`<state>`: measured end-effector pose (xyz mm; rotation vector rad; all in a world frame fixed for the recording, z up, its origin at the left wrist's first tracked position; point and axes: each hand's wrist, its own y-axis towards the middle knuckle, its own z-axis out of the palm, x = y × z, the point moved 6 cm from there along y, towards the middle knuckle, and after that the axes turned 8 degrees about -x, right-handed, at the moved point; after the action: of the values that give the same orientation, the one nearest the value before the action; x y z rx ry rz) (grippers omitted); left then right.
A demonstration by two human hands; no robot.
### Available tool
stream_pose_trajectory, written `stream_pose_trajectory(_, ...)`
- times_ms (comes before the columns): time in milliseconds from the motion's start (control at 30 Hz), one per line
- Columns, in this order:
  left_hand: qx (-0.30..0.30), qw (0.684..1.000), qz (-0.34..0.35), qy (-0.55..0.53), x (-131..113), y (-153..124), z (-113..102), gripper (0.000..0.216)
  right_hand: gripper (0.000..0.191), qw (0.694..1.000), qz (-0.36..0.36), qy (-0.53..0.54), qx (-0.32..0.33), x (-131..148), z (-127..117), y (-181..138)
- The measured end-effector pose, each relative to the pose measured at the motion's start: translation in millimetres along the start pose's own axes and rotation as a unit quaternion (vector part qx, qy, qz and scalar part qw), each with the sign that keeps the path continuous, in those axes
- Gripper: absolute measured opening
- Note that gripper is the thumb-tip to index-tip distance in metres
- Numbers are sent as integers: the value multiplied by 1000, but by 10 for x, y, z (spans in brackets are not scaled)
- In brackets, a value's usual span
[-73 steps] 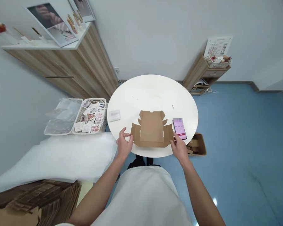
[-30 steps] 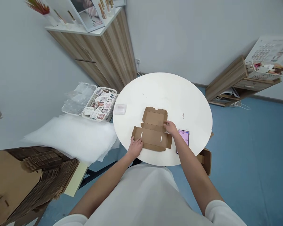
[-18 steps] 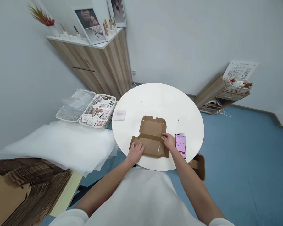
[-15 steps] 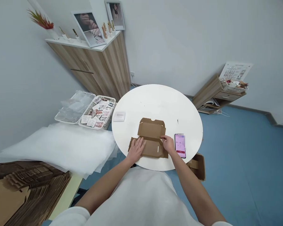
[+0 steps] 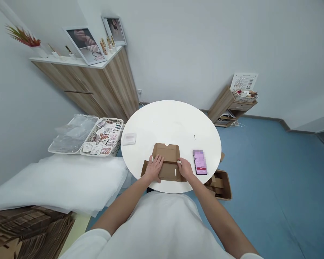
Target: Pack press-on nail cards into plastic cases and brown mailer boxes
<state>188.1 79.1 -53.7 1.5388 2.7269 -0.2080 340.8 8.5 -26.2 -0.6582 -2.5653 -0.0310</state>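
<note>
A brown cardboard box (image 5: pixel 166 152), partly folded, lies on the white round table in front of me. Its rear panel has a notch in the far edge, and a white strip shows on the nearer panel. My left hand (image 5: pixel 154 169) rests on the left part of the box with its fingers stretched out across the crease between the panels. At the right end of that crease, my right hand (image 5: pixel 185 168) has its fingers bent round the box's edge. Right of that hand lies a phone (image 5: pixel 199 162) with a pink screen.
A small clear case (image 5: pixel 129 139) lies on the round table's (image 5: pixel 172 118) left side. Left of it stand a basket of carded items (image 5: pixel 105 138) and a tray of plastic bags (image 5: pixel 72 133). White sheets (image 5: pixel 78 180) and stacked cardboard (image 5: pixel 40 230) lie nearer. An open carton (image 5: pixel 224 183) stands at lower right.
My left hand has moved farther up over the crease. The rear panel's side flaps now look folded in, with my right hand still at the right edge. The whole view has shifted.
</note>
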Motion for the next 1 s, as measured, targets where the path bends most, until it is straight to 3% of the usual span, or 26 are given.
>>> stream_pose_trajectory(100, -4, 1000, -3, -9, -4, -8, -11, 122, 54, 992, -80, -86, -38, 166, -46, -36)
stream_pose_trajectory(233, -16, 999, -20, -26, -13, -38, -32, 118, 95, 958, -225, -157, 79, 379, 242, -135)
stream_pose_trajectory(333, -27, 999, -31, -35, -24, -84, -81, 117, 114, 941, -248, -199, 118, 387, 467, -181)
stream_pose_trajectory(433, -56, 996, -49, -42, 7, -188, -174, 117, 115, 940, -242, -216, 103, 364, 581, -172)
stream_pose_trajectory(500, -93, 990, -99, -48, 105, -318, -227, 114, 115, 943, -238, -213, 96, 356, 612, -152)
stream_pose_trajectory(600, -138, 954, -252, -85, 384, -617, -170, 105, 117, 946, -235, -203, 95, 364, 629, -108)
stream_pose_trajectory(667, -132, 913, -353, -157, 571, -821, 4, 100, 116, 948, -232, -194, 96, 375, 638, -74)
stream_pose_trajectory(833, -94, 837, -389, -373, 719, -907, 447, 86, 113, 956, -220, -160, 108, 389, 689, -10)
stream_pose_trajectory(933, -104, 800, -422, -414, 761, -833, 523, 73, 113, 958, -221, -142, 112, 386, 719, -2)
stream_pose_trajectory(1000, -107, 794, -431, -415, 770, -787, 500, 62, 113, 959, -221, -136, 112, 379, 734, -8)
